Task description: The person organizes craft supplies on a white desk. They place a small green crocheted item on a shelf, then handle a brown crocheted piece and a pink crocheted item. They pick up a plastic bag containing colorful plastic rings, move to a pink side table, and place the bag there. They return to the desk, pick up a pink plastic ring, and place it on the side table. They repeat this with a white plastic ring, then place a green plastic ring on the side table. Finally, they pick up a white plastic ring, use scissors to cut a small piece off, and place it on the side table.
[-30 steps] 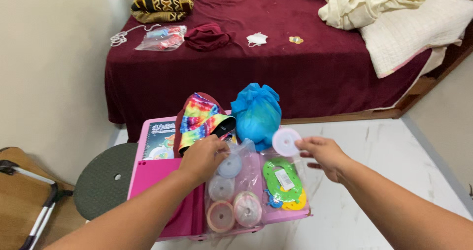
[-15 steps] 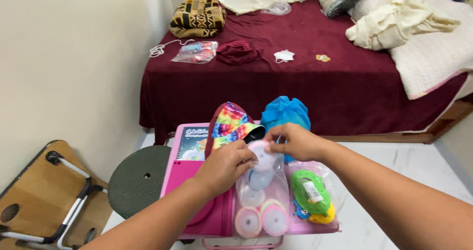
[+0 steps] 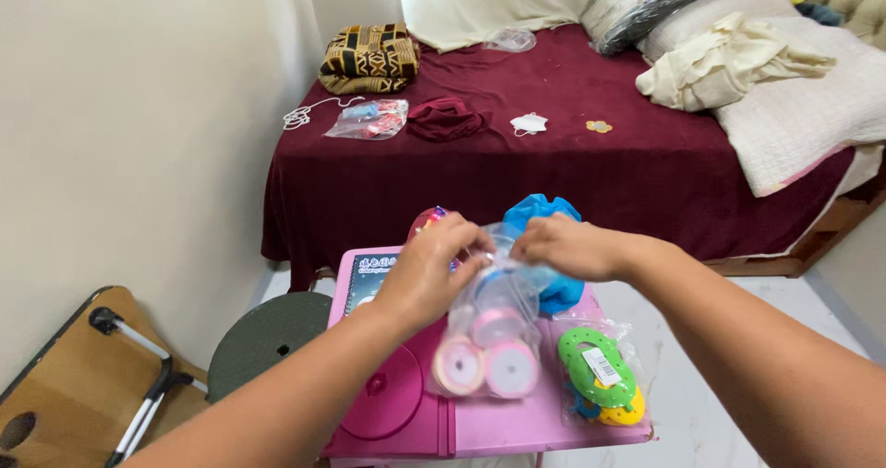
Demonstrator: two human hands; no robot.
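Clear plastic bag (image 3: pixel 496 313) of ribbon spools is pinched by both hands (image 3: pixel 434 270) (image 3: pixel 565 245), hiding blue bundle (image 3: pixel 552 246) on pink table (image 3: pixel 517 426).

Two hands (image 3: pixel 434 270) (image 3: pixel 568 246) were seen at one clear plastic bag (image 3: pixel 503 306) — three ribbon spools (image 3: pixel 498 325) (image 3: pixel 460 366) (image 3: pixel 510 368) were counted inside — and one green ring pack (image 3: pixel 595 376) beside it.

Two bare forearms come in from the lower left and lower right of the frame, sleeveless as far as visible; the left hand (image 3: pixel 432 267) and right hand (image 3: pixel 565 246) wear no rings, watch or gloves
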